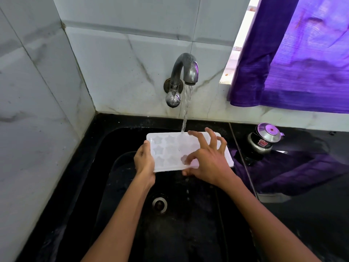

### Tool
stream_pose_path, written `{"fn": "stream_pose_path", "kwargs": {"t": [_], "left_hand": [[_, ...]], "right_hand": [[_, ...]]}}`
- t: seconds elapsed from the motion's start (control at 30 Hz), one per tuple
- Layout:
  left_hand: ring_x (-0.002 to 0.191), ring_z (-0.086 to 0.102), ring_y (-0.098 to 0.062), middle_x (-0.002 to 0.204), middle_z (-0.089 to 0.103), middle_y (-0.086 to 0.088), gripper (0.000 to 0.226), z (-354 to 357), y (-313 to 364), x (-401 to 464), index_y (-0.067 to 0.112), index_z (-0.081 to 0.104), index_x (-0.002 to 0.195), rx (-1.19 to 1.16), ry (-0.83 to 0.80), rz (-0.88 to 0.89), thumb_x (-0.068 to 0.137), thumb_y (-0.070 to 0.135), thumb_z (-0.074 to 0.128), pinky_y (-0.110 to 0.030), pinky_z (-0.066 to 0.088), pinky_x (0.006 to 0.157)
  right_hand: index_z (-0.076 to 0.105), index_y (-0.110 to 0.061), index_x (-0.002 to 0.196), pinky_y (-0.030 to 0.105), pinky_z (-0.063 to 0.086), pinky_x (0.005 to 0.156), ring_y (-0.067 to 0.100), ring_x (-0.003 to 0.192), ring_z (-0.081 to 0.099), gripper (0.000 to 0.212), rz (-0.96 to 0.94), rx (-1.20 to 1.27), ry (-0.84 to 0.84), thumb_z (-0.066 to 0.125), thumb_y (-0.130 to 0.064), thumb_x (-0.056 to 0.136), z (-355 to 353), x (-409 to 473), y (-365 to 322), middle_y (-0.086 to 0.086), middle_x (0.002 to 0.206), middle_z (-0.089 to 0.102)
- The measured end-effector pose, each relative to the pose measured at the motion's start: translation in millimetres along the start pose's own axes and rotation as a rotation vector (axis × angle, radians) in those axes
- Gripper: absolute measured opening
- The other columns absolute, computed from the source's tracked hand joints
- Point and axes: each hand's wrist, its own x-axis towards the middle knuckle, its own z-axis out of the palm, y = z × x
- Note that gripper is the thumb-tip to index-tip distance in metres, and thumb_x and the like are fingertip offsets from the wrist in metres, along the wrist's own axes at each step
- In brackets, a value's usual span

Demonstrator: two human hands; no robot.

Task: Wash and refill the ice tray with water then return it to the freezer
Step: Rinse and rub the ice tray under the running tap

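A white ice tray (pixel 170 148) with star-shaped cells is held flat over the black sink (pixel 117 167). My left hand (pixel 144 159) grips its left short edge. My right hand (pixel 205 157) lies over the tray's right half with fingers spread, the index finger pressed into a front cell and the thumb under the front edge. Water runs from the metal tap (pixel 186 70) and lands on the tray's back edge near my right fingertips.
The sink drain (pixel 160 204) is below the tray. A small steel pot with a lid (pixel 264 138) stands on the black counter to the right. A purple curtain (pixel 302 59) hangs over the window at the upper right. Marble tile walls close off the back and left.
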Motion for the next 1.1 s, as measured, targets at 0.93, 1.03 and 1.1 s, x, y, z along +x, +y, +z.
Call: {"fn": "stream_pose_path", "kwargs": {"t": [0.93,1.03,1.1], "left_hand": [[0.075,0.064,-0.023,0.086,0.067,-0.007,0.026,-1,-8,-18,0.017,0.061,0.095,0.017,-0.044,-0.019,0.097,0.036,0.045,-0.033,0.053,0.060],[0.075,0.064,-0.024,0.087,0.067,-0.009,0.025,-2,-11,-18,0.018,0.061,0.092,0.024,-0.044,-0.022,0.097,0.037,0.045,-0.033,0.053,0.061],[0.078,0.065,-0.025,0.089,0.067,-0.009,0.027,-3,-12,-18,0.016,0.061,0.096,0.024,-0.041,-0.033,0.097,0.037,0.045,-0.035,0.054,0.064]], "right_hand": [[0.070,-0.035,0.108,0.055,-0.002,0.110,0.034,0.144,-0.016,0.033,0.023,-0.128,0.013,0.053,-0.054,0.088,-7,39,-25,-0.002,0.160,-0.001],[0.072,-0.035,0.101,0.056,0.000,0.111,0.034,0.143,-0.015,0.033,0.038,-0.103,0.019,0.058,-0.059,0.082,-8,39,-25,-0.003,0.160,0.000],[0.069,-0.038,0.107,0.055,0.001,0.112,0.035,0.143,-0.017,0.032,0.027,-0.093,-0.031,0.053,-0.057,0.086,-6,38,-23,-0.003,0.160,-0.006]]}}
